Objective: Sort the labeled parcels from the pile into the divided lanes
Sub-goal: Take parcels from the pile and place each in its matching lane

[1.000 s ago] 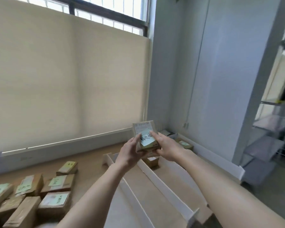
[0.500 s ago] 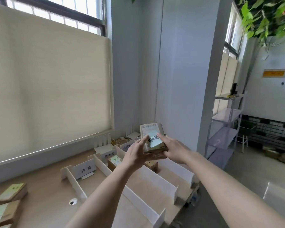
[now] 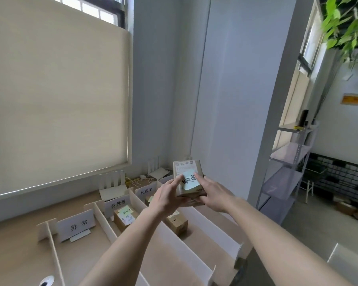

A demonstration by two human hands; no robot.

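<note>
Two parcels (image 3: 126, 217) already lie in the lanes (image 3: 170, 240) below the hands, while the left hand (image 3: 166, 200) and right hand (image 3: 214, 195) grip another labeled parcel (image 3: 188, 178) aloft, unplaced, so sorting seems unfinished.

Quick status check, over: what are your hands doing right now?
Left hand and right hand both grip one parcel, held above the lanes. Two boxes already in lanes. Nothing blocking.

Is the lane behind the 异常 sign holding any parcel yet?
No, the lane by the 异常 sign shows only bare tabletop, while parcels sit in lanes further right.
</note>
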